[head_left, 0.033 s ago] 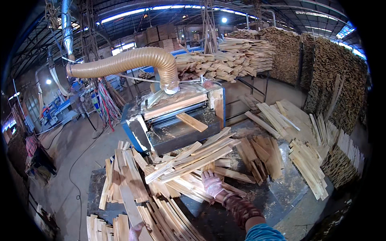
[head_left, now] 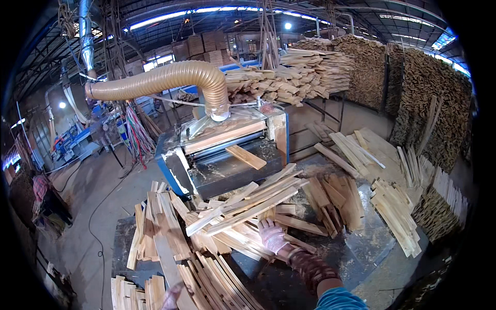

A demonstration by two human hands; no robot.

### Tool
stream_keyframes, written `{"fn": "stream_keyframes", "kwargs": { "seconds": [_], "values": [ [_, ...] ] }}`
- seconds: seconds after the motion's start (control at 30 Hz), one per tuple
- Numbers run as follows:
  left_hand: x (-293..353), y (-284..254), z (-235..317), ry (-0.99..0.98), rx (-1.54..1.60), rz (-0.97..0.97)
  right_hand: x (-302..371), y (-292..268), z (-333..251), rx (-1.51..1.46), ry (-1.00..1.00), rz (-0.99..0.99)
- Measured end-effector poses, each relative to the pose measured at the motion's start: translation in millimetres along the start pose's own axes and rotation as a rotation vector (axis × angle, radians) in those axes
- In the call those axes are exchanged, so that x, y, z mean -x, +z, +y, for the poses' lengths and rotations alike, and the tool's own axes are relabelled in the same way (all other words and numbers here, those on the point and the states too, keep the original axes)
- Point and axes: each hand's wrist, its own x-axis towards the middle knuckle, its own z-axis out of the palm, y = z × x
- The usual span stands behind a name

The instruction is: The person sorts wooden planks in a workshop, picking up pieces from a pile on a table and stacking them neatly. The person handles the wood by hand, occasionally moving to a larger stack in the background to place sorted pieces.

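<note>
My right hand (head_left: 273, 237), in a pale glove, reaches in from the lower right. It rests with fingers stretched on a short board (head_left: 267, 213) beside a loose heap of pale wooden slats (head_left: 253, 205). Near the lower edge, my left hand (head_left: 173, 296), also gloved, is closed round the near end of a long greyish board (head_left: 166, 257) and partly cut off by the picture's edge. More slats (head_left: 217, 279) lie close by on the dark tabletop (head_left: 361, 248). A single board (head_left: 246, 156) sits on the bed of the planer (head_left: 227, 173) ahead.
A ribbed tan hose (head_left: 160, 78) runs into the planer's top. Slat bundles (head_left: 395, 214) and darker boards (head_left: 336, 201) lie to the right. Tall wood stacks (head_left: 434, 98) stand beyond. A person (head_left: 49, 201) is at the far left; a cable (head_left: 90, 227) crosses the floor.
My left hand has shifted very slightly at the board's near end. My right hand and the wood look unmoved.
</note>
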Motion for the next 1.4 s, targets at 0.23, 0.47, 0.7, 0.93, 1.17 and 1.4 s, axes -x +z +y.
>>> {"fn": "stream_keyframes", "kwargs": {
  "seconds": [0.23, 0.47, 0.7, 0.93, 1.17, 1.4],
  "values": [
    [-96, 19, 66, 0.046, 0.132, 0.164, 72, -135, 10, -0.21, 0.016, 0.055],
    [-70, 94, 69, 0.244, 0.443, 0.163, 225, -107, 21, -0.168, 0.067, 0.02],
    [29, 176, 69, 0.06, 0.468, 0.193, 257, -93, -5, -0.333, 0.342, -0.298],
    [32, 179, 9, -0.113, 0.198, 0.065, 208, -35, 22, -0.353, 0.698, 0.043],
    [55, 199, 17, -0.132, 0.163, 0.122, 184, -44, 20, -0.228, 0.699, -0.341],
    [36, 175, -12, -0.172, 0.142, 0.127, 228, 1, 58, -0.712, 0.675, -0.122]
  ]
}}
